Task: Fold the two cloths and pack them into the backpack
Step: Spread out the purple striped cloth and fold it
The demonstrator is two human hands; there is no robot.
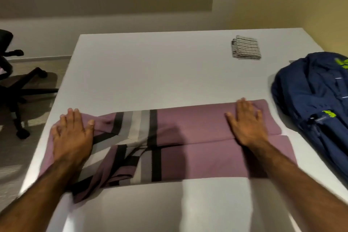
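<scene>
A mauve cloth (197, 156) with black, grey and cream stripes lies across the near part of the white table (150, 73), its far half folded over toward me. My left hand (72, 135) presses flat on the cloth's left end. My right hand (248, 124) presses flat on the folded layer near its right end. A small cloth with thin dark stripes (245, 47) lies folded at the far right of the table. The navy backpack (312, 103) with lime-green marks lies on the table's right side, apart from both hands.
A black office chair (13, 84) stands on the floor left of the table. A wall runs behind and along the right of the table. The table's left edge is close to my left hand.
</scene>
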